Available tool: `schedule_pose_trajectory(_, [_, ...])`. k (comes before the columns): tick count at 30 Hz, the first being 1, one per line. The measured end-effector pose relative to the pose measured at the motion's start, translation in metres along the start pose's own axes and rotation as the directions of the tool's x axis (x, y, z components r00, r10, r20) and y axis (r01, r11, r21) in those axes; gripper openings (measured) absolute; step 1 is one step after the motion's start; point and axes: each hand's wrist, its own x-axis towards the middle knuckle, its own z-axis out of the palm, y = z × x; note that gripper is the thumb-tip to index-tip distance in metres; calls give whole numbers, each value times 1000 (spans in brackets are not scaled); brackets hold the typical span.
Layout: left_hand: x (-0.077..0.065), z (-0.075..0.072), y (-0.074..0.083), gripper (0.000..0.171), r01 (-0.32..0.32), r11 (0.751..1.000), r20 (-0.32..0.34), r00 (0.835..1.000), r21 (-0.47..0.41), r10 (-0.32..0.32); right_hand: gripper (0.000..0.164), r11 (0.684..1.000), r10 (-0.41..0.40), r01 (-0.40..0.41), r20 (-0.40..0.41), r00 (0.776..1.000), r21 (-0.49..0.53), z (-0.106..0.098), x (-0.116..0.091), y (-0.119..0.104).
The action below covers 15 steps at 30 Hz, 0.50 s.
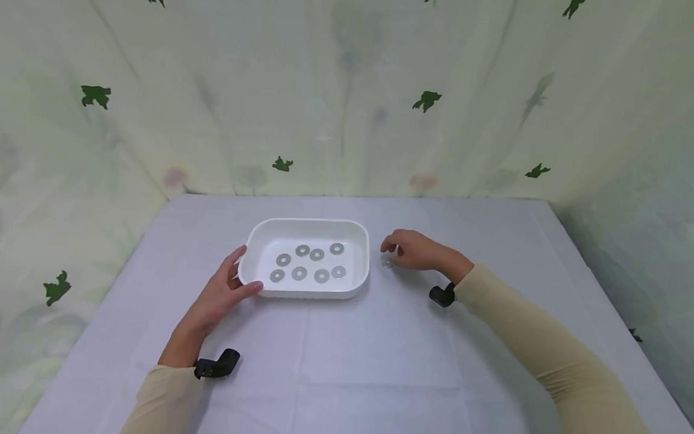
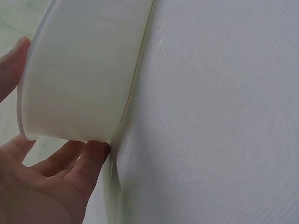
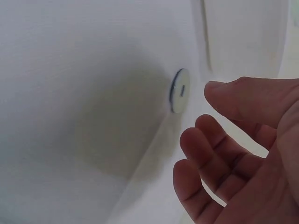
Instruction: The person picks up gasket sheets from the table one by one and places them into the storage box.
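Observation:
My left hand (image 1: 219,295) grips the left end of a white plastic tray (image 1: 303,294), its thumb at the near rim and its fingers along the outer wall. Several flat grey washers (image 1: 299,273) lie spread over the tray's floor. Just right of the tray, one more washer (image 3: 184,91) lies flat on the cloth. My right hand (image 1: 420,250) hovers over that washer with loosely bent fingers. In the right wrist view a gap shows between thumb and fingertips (image 3: 191,140), and the washer lies beyond them, apart from the hand.
A white cloth (image 1: 379,361) covers the table. Behind it hangs a pale curtain (image 1: 347,108) with green leaf shapes, which also runs along both sides. Each wrist wears a black camera mount (image 1: 217,364), below beige sleeves.

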Motion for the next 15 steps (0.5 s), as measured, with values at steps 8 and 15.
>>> schedule_pose_trajectory(8, [1, -1, -2, 98, -3, 1000, 5, 1000, -8, 3, 35, 999, 20, -19, 24, 1000, -33, 8, 6, 8])
schedule_pose_trajectory(15, [1, 0, -2, 97, 2, 1000, 1, 1000, -31, -2, 28, 999, 21, -22, -3, 1000, -47, 11, 10, 10])
